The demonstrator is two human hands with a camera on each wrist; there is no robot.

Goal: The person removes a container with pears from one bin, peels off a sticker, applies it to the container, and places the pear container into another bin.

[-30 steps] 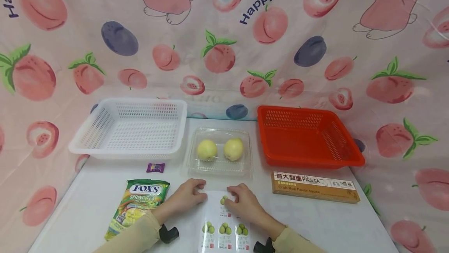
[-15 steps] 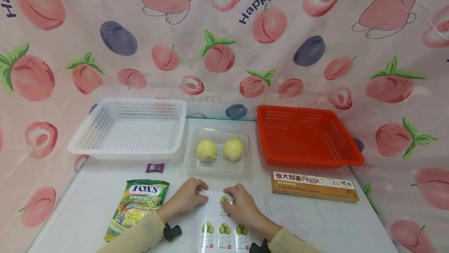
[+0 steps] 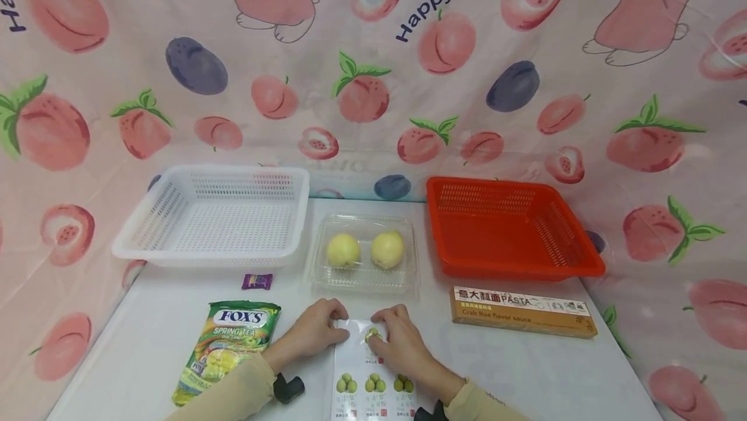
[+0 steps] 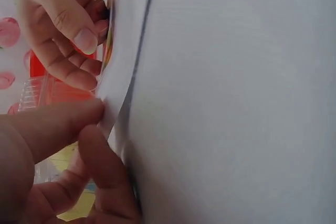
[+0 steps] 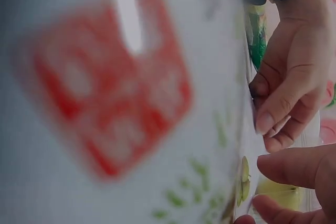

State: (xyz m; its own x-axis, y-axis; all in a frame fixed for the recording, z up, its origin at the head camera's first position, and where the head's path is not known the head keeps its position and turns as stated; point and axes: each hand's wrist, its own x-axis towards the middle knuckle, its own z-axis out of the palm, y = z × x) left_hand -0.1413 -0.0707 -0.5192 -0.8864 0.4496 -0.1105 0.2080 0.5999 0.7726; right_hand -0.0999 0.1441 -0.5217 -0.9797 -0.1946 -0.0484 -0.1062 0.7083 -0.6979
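Observation:
A white sheet of stickers [image 3: 359, 401], printed with green fruit, small writing and red seals, lies at the near middle of the table. My left hand [image 3: 312, 330] pinches its upper left corner between thumb and forefinger; the left wrist view shows that edge slightly raised from the table. My right hand [image 3: 403, 346] is at the upper right part of the sheet, its thumb by the top fruit picture [image 3: 373, 332]. In the right wrist view, its nearest fingertips [image 5: 268, 163] stand apart beside the sheet's edge. A blurred red seal [image 5: 113, 85] fills much of that view.
A clear plastic box [image 3: 364, 278] holding two yellow-green fruits stands beyond the hands. A white basket [image 3: 210, 257] is at the back left, a red basket [image 3: 513, 272] at the back right. A candy bag [image 3: 227, 343], a purple wrapped candy [image 3: 257, 281] and a pasta box [image 3: 522, 312] lie around.
My left hand has shifted slightly right and now pinches the sheet's corner. My right hand has moved a little left over the sheet's upper part. The other things stay put.

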